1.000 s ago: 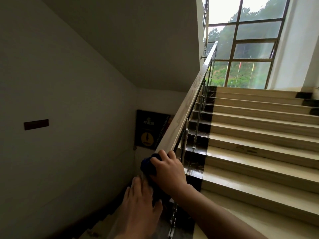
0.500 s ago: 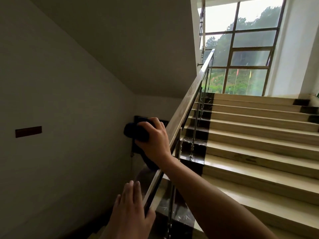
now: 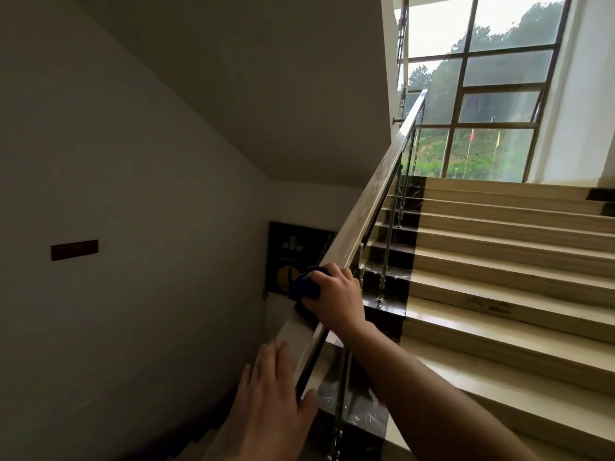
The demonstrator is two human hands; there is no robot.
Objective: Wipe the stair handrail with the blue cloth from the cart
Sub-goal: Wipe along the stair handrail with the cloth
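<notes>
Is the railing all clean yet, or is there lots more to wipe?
Done: the right hand has a grip on the blue cloth. In hand: it's pressed on the handrail low down, left hand flat on the rail below it. Left: the long stretch up toward the window lies ahead of the cloth; I can't see dirt.

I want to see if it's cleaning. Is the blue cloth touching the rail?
Touching. The head view shows the right hand gripping the cloth down on top of the rail, with no gap.
</notes>
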